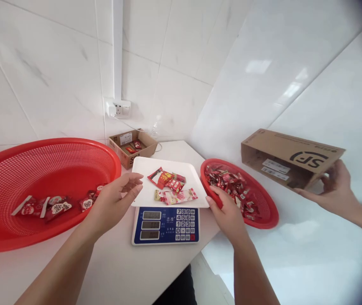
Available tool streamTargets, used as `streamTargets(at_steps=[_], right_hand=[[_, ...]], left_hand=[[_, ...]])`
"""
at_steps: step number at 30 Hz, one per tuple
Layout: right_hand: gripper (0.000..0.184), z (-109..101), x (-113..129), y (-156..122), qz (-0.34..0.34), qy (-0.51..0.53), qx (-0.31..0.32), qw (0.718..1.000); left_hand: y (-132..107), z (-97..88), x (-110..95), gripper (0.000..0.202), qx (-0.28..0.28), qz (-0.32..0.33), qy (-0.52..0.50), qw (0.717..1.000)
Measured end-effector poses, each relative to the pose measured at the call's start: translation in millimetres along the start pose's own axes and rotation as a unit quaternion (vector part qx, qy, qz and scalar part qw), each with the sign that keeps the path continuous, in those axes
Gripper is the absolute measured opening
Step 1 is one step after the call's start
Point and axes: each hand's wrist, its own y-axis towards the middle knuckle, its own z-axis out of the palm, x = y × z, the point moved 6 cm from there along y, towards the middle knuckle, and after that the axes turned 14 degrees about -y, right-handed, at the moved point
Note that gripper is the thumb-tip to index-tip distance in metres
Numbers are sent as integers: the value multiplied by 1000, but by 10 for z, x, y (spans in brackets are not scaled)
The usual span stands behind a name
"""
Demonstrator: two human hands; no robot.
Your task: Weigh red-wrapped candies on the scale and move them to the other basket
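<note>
My left hand [117, 201] is at the left edge of the white weighing tray [142, 192], its fingers curved and apart from the thumb, with nothing in them. On the tray lie several snack packets [174, 184], mostly red, with a pink one in front. Below it is the blue keypad of the digital scale [168, 225]. My right hand [228, 212] grips the near rim of a red plastic basket [271, 218], thumb outside and fingers over the edge, close to the tray's right corner. Many small red packets [231, 186] fill this basket.
At the right, another person's hand [341, 190] holds a tilted cardboard box [282, 144]. A large red basket [104, 156] with several packets stands at the left. Behind the tray sits an open cardboard box [150, 148], near a wall socket [119, 109].
</note>
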Motion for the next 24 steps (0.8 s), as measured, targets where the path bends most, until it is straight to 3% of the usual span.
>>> streamTargets(at_steps=[3, 6, 8, 14, 18, 21, 24], right_hand=[[52, 68, -363, 92, 65, -66, 25, 995], [48, 221, -589, 110, 125, -152, 110, 974], [48, 285, -614, 94, 136, -199, 146, 959], [53, 297, -513, 64, 131, -239, 157, 949], [54, 308, -532, 66, 130, -232, 157, 951], [53, 311, -540, 70, 117, -230, 137, 956], [52, 301, -538, 62, 110, -225, 113, 962]], left_hand=[[-8, -13, -19, 37, -7, 6, 4, 1000], [-11, -16, -21, 36, -6, 9, 2, 1000], [-7, -11, -9, 37, -3, 9, 0, 1000], [16, 67, 60, 38, 10, 1, 23, 1000], [-9, 328, 37, 34, 89, 64, 106, 988], [-63, 645, 28, 31, 171, 152, 177, 957], [-80, 924, 117, 38, 228, 178, 251, 924]])
